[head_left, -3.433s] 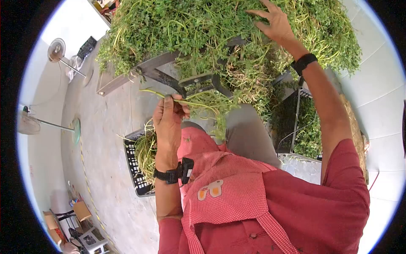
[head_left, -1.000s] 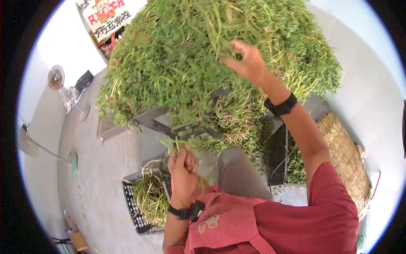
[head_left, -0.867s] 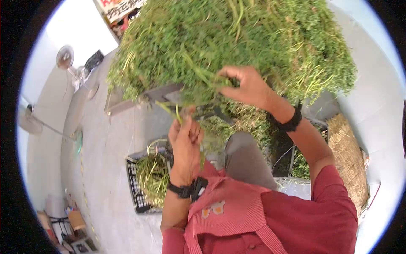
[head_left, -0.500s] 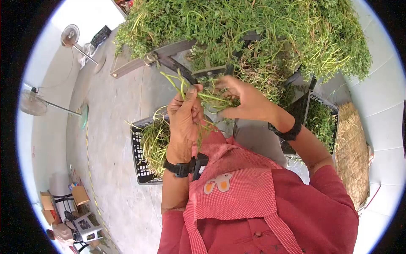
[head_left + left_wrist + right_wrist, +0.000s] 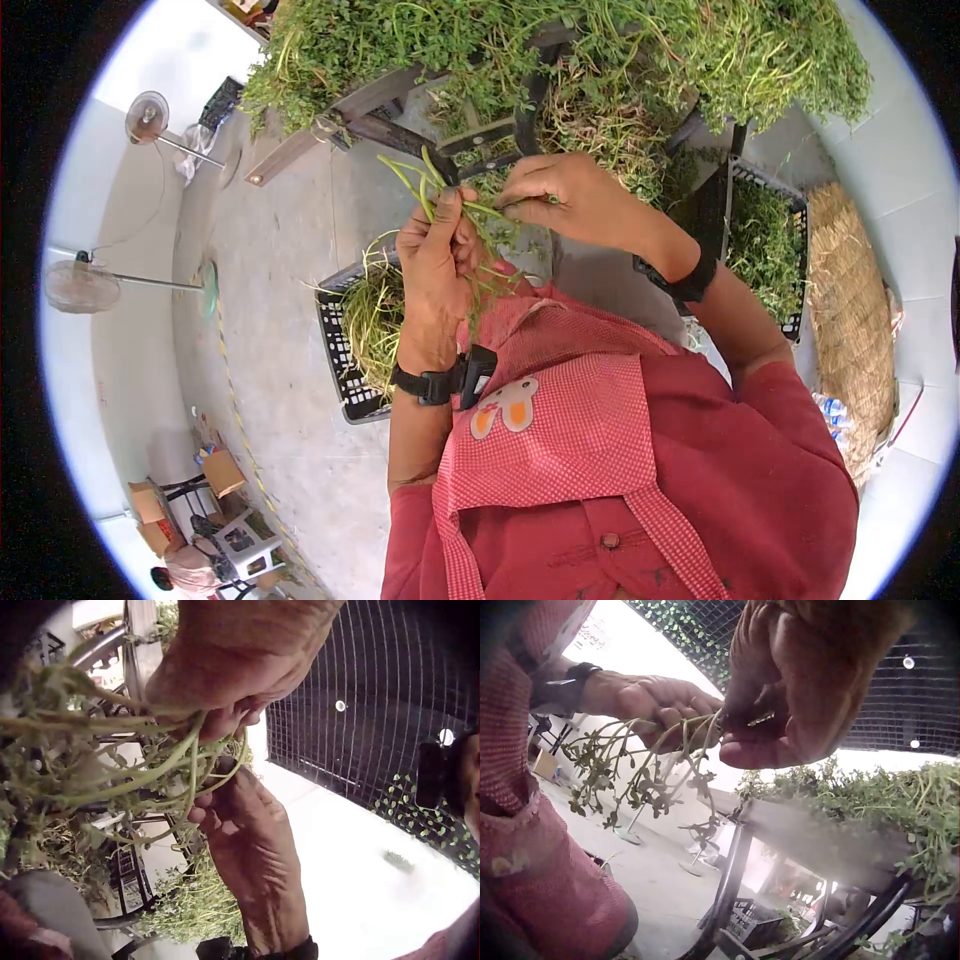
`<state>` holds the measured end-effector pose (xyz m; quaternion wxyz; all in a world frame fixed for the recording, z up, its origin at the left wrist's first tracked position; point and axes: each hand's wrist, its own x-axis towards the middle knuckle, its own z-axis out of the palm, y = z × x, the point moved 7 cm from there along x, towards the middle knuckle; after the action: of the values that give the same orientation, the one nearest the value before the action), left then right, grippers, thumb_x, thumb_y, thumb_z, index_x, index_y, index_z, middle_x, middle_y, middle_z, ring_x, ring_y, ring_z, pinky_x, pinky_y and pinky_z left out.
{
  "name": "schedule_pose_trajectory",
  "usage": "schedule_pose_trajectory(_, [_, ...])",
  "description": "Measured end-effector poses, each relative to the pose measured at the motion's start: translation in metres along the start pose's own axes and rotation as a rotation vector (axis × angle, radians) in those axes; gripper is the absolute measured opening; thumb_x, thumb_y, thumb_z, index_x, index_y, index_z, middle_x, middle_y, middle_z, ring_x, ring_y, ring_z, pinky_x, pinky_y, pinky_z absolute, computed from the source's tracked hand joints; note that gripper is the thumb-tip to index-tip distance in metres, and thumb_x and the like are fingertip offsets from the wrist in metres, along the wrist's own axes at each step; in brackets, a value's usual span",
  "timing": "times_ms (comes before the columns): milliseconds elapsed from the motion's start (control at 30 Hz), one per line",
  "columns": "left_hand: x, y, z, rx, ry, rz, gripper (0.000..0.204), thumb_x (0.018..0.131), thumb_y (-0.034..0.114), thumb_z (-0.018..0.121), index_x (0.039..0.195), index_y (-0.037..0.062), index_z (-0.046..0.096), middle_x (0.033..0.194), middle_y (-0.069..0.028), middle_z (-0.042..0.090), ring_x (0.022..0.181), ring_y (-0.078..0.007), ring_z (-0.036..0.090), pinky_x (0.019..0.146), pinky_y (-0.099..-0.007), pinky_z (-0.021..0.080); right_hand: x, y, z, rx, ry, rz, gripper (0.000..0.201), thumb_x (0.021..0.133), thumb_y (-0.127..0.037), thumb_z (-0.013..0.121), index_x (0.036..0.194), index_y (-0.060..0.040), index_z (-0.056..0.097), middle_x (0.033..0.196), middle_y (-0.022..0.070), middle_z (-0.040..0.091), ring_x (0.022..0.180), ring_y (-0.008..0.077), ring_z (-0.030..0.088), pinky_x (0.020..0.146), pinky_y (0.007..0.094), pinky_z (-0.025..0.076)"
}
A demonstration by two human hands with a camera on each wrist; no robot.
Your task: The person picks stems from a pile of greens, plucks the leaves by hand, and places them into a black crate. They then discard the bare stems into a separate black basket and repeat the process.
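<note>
In the head view the left hand (image 5: pixel 436 270) grips a few green stems (image 5: pixel 408 178) between thumb and fingers, their leafy ends hanging below it. The right hand (image 5: pixel 575 205) is just to the right, its thumb and fingertips pinching the stems. The left wrist view has the stems (image 5: pixel 142 780) running leftward from the left hand (image 5: pixel 247 660), with the right hand (image 5: pixel 259 855) below. Small leaves (image 5: pixel 656 787) dangle under the left hand (image 5: pixel 664 705) in the right wrist view, beside the pinching right hand (image 5: pixel 795 682).
A large heap of leafy greens (image 5: pixel 480 50) lies on a framed stand (image 5: pixel 375 95). A black crate (image 5: pixel 342 345) with stems is at lower left; another crate (image 5: pixel 800 215) of greens is at right, beside a rolled straw mat (image 5: pixel 850 320). Fans (image 5: pixel 148 117) stand at far left.
The right hand came down from the heap to the stems at the left hand, and its fingers have closed in on them. The left hand keeps its grip.
</note>
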<state>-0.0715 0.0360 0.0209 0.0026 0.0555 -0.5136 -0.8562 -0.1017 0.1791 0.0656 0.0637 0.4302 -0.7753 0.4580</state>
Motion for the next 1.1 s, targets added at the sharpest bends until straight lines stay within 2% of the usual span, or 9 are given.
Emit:
schedule_pose_trajectory(167, [-0.008, -0.001, 0.008, 0.07, -0.022, 0.072, 0.019, 0.088, 0.023, 0.059, 0.088, 0.004, 0.058, 0.058, 0.004, 0.044, 0.046, -0.0048, 0.034, 0.039, -0.0189, 0.022, -0.006, 0.013, -0.005, -0.218, 0.139, 0.077, 0.021, 0.077, -0.016, 0.059, 0.09, -0.001, 0.063, 0.082, 0.0172, 0.06, 0.07, 0.0339, 0.058, 0.063, 0.0383, 0.047])
schedule_pose_trajectory(267, [-0.005, 0.006, 0.013, -0.068, -0.119, 0.09, 0.021, 0.091, 0.024, 0.055, 0.088, 0.0037, 0.059, 0.055, 0.0023, 0.042, 0.044, -0.0058, 0.032, 0.039, -0.0207, 0.022, -0.018, 0.049, -0.028, -0.213, 0.263, 0.365, 0.017, 0.08, -0.013, 0.056, 0.091, -0.0001, 0.062, 0.08, 0.0137, 0.061, 0.06, 0.0272, 0.059, 0.056, 0.0347, 0.047])
schedule_pose_trajectory(333, [-0.007, 0.003, 0.009, -0.095, -0.072, -0.012, 0.021, 0.091, 0.024, 0.054, 0.089, 0.0042, 0.058, 0.057, 0.0022, 0.043, 0.046, -0.0059, 0.033, 0.04, -0.0206, 0.022, -0.03, 0.063, -0.016, 0.774, 0.264, 0.586, 0.015, 0.085, -0.011, 0.054, 0.093, -0.0008, 0.061, 0.076, 0.0071, 0.061, 0.055, 0.0154, 0.057, 0.051, 0.0282, 0.046])
schedule_pose_trajectory(367, [-0.006, 0.001, 0.01, -0.132, -0.114, -0.032, 0.021, 0.091, 0.024, 0.054, 0.089, 0.0044, 0.058, 0.059, 0.0022, 0.043, 0.047, -0.006, 0.034, 0.04, -0.02, 0.021, -0.032, 0.055, -0.015, 0.866, 0.228, 0.578, 0.017, 0.088, -0.012, 0.053, 0.097, -0.0015, 0.061, 0.074, 0.0017, 0.059, 0.056, 0.0064, 0.053, 0.049, 0.0223, 0.043])
schedule_pose_trajectory(500, [-0.008, -0.004, 0.012, -0.102, -0.063, -0.068, 0.021, 0.092, 0.025, 0.053, 0.088, 0.0046, 0.058, 0.058, 0.0026, 0.043, 0.046, -0.0055, 0.032, 0.04, -0.0198, 0.021, -0.032, 0.051, -0.005, 0.868, 0.137, 0.479, 0.019, 0.089, -0.012, 0.053, 0.101, -0.0034, 0.063, 0.074, 0.0011, 0.058, 0.057, 0.006, 0.052, 0.051, 0.0209, 0.044])
schedule_pose_trajectory(800, [-0.01, -0.006, 0.023, 0.103, -0.138, -0.032, 0.021, 0.092, 0.026, 0.053, 0.087, 0.0055, 0.056, 0.058, 0.0039, 0.041, 0.046, -0.0048, 0.032, 0.039, -0.0189, 0.022, -0.024, 0.029, 0.004, 0.525, -0.082, 0.365, 0.031, 0.084, -0.028, 0.062, 0.101, -0.0019, 0.065, 0.069, -0.0025, 0.06, 0.054, 0.005, 0.049, 0.049, 0.0221, 0.041])
schedule_pose_trajectory(867, [-0.009, -0.009, 0.022, 0.171, -0.159, -0.028, 0.023, 0.093, 0.025, 0.05, 0.087, 0.0045, 0.057, 0.057, 0.0033, 0.044, 0.045, -0.0041, 0.032, 0.04, -0.0192, 0.024, -0.027, 0.025, 0.007, 0.469, -0.16, 0.42, 0.029, 0.081, -0.028, 0.063, 0.095, -0.0023, 0.066, 0.067, 0.0028, 0.062, 0.051, 0.0115, 0.051, 0.05, 0.0256, 0.043])
schedule_pose_trajectory(967, [-0.013, -0.013, 0.027, 0.243, -0.112, -0.035, 0.022, 0.093, 0.025, 0.05, 0.086, 0.0047, 0.057, 0.056, 0.0032, 0.043, 0.046, -0.0039, 0.034, 0.04, -0.019, 0.025, -0.025, 0.027, 0.002, 0.147, -0.045, 0.274, 0.026, 0.076, -0.026, 0.065, 0.086, -0.0026, 0.067, 0.065, 0.0116, 0.061, 0.051, 0.0205, 0.053, 0.052, 0.0295, 0.044])
schedule_pose_trajectory(1100, [-0.019, -0.018, 0.028, 0.165, -0.083, -0.032, 0.022, 0.094, 0.024, 0.049, 0.086, 0.0046, 0.056, 0.056, 0.003, 0.043, 0.045, -0.0046, 0.036, 0.04, -0.0188, 0.027, -0.03, 0.053, 0.003, -0.325, 0.069, 0.251, 0.017, 0.079, -0.016, 0.062, 0.083, 0.0003, 0.063, 0.066, 0.0092, 0.059, 0.059, 0.0124, 0.056, 0.055, 0.0287, 0.044])
